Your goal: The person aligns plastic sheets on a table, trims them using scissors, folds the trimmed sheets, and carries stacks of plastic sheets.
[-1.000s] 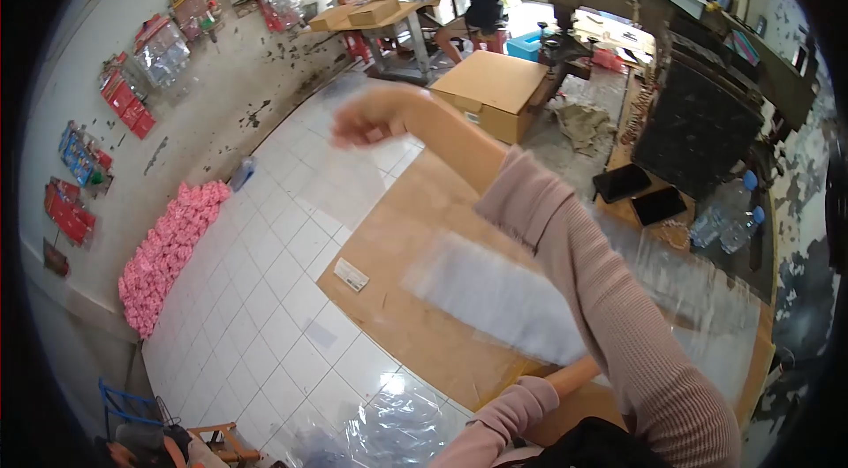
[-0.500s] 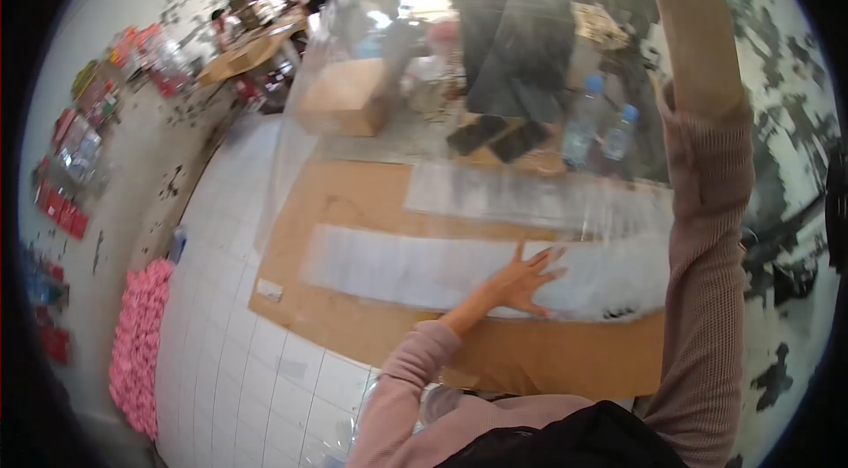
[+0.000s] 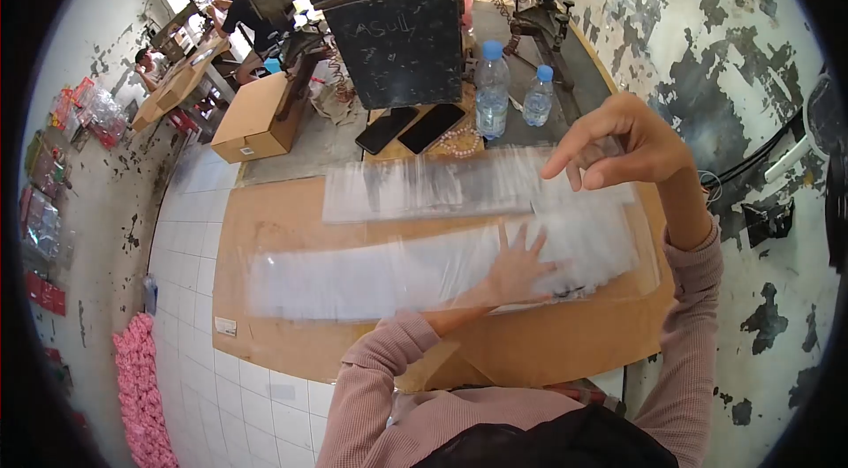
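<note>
My left hand (image 3: 517, 272) lies flat with spread fingers on a long stack of clear plastic sheets (image 3: 353, 278). Thin see-through film blurs the area about it; whether film also covers the hand I cannot tell. Above the right end of the stack hovers my right hand (image 3: 623, 143), fingers bent, with a gap between thumb and forefinger and nothing plainly held. Behind the first stack is a second pile of plastic sheets (image 3: 433, 190). Both rest on a brown cardboard-coloured board (image 3: 309, 340).
Two phones (image 3: 431, 128) and two water bottles (image 3: 492, 93) stand or lie behind the sheets, near a dark metal machine (image 3: 393, 49). A cardboard box (image 3: 252, 124) sits at back left. A peeling wall (image 3: 751, 141) borders the right. Other people work far left.
My right arm has come down from high overhead to just above the sheets. The large clear film that hung across the view has dropped. My left hand remains spread on the stack.
</note>
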A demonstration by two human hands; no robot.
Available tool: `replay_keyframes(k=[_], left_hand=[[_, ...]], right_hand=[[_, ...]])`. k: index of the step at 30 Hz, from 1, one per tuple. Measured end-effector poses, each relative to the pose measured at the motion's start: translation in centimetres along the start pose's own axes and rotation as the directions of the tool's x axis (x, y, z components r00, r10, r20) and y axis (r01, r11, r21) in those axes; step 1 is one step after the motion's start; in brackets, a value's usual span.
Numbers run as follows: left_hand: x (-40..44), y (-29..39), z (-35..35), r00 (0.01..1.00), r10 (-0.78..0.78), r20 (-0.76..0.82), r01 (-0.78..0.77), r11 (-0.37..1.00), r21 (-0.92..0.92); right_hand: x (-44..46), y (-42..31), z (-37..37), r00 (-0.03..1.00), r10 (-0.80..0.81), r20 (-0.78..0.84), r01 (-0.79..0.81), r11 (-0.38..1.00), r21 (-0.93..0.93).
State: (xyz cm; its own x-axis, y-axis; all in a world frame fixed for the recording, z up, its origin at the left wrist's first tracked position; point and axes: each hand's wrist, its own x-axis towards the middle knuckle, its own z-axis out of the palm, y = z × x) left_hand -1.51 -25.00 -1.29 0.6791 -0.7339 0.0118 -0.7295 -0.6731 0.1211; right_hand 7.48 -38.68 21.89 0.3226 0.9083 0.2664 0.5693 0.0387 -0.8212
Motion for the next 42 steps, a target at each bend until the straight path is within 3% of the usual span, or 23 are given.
replay_keyframes(k=[3, 6, 9, 12, 14, 15, 16, 18, 20, 21, 24, 25, 27, 30, 31, 33, 35, 36, 39, 42], left_hand=[[0.2, -0.8, 2.3, 0.968, 0.214, -0.129, -0.223, 0.973, -0.058], [1.0, -1.4, 4.9, 0.933, 0.22, -0.285, -0.284, 0.936, -0.209], [1.2, -2.3, 5.0, 0.975, 0.212, -0.06, -0.22, 0.945, -0.24], [1.5, -1.0, 2.1, 0.983, 0.177, 0.052, -0.165, 0.971, -0.175], [1.3, 0.3, 4.8, 0.987, 0.07, -0.147, -0.083, 0.993, -0.081], [0.7, 0.5, 6.2, 0.969, 0.019, -0.247, -0.028, 0.999, -0.033], [-0.1, 0.2, 7.0, 0.969, -0.021, -0.247, -0.002, 0.996, -0.092], [-1.7, 0.1, 8.1, 0.964, -0.11, -0.243, 0.055, 0.974, -0.22], [-5.1, -0.5, 6.4, 0.945, -0.295, -0.139, 0.258, 0.937, -0.236], [-7.0, -0.7, 4.7, 0.918, -0.388, -0.074, 0.364, 0.904, -0.223], [-11.2, -1.3, 0.9, 0.744, -0.664, 0.07, 0.667, 0.732, -0.138], [-12.7, -2.1, 2.1, 0.686, -0.723, -0.084, 0.681, 0.678, -0.277], [-15.6, -4.1, 5.7, 0.469, -0.815, -0.341, 0.61, 0.578, -0.542], [-17.7, -5.0, 4.5, 0.332, -0.867, -0.373, 0.771, 0.476, -0.422], [-18.1, -5.2, 4.6, 0.236, -0.912, -0.337, 0.697, 0.4, -0.595], [-18.6, -5.8, 5.1, 0.075, -0.974, -0.214, 0.456, 0.224, -0.861], [-19.5, -6.1, 6.5, -0.032, -0.985, -0.169, 0.093, 0.165, -0.982], [-20.0, -6.3, 7.1, -0.077, -0.989, -0.129, -0.1, 0.136, -0.986], [-22.4, -7.0, 7.3, -0.077, -0.997, -0.009, -0.489, 0.046, -0.871], [-22.1, -6.1, 4.3, -0.115, -0.988, 0.105, -0.7, 0.006, -0.714]], right_hand=[[0.8, -0.9, 0.0, 0.998, -0.05, 0.04, 0.046, 0.996, 0.081], [2.3, -0.9, 1.0, 0.995, -0.054, 0.085, 0.046, 0.995, 0.092], [3.7, 0.5, 2.5, 0.983, -0.063, 0.175, 0.044, 0.993, 0.11], [3.4, 2.9, 3.6, 0.968, 0.011, 0.251, -0.062, 0.978, 0.199], [1.5, 6.5, 3.5, 0.954, -0.011, 0.299, 0.013, 1.0, -0.004], [0.1, 7.8, 3.1, 0.93, 0.099, 0.355, -0.082, 0.995, -0.062], [-1.2, 9.1, 2.8, 0.891, 0.207, 0.405, -0.168, 0.977, -0.131], [-4.9, 12.1, 2.6, 0.645, 0.557, 0.524, -0.512, 0.823, -0.244], [-9.7, 16.4, 2.7, 0.612, 0.669, 0.423, -0.52, 0.743, -0.422], [-10.2, 16.2, 2.6, 0.504, 0.77, 0.391, -0.612, 0.638, -0.467], [-14.6, 19.3, 1.9, 0.739, 0.613, 0.279, -0.478, 0.769, -0.424], [-15.1, 19.0, 1.5, 0.681, 0.69, 0.246, -0.556, 0.705, -0.441], [-15.2, 18.7, 1.5, 0.699, 0.682, 0.214, -0.531, 0.696, -0.483], [-14.2, 17.8, 1.8, 0.695, 0.678, 0.239, -0.533, 0.709, -0.462], [-13.7, 17.8, 1.9, 0.69, 0.678, 0.256, -0.541, 0.717, -0.44], [-14.3, 18.9, 1.8, 0.789, 0.579, 0.205, -0.484, 0.792, -0.373], [-15.3, 20.4, 1.7, 0.853, 0.496, 0.159, -0.413, 0.83, -0.374], [-15.8, 21.2, 1.9, 0.873, 0.465, 0.147, -0.375, 0.833, -0.406], [-14.9, 21.0, 2.9, 0.893, 0.44, 0.089, -0.353, 0.811, -0.467], [-14.4, 21.4, 3.5, 0.914, 0.406, -0.004, -0.357, 0.799, -0.484]])
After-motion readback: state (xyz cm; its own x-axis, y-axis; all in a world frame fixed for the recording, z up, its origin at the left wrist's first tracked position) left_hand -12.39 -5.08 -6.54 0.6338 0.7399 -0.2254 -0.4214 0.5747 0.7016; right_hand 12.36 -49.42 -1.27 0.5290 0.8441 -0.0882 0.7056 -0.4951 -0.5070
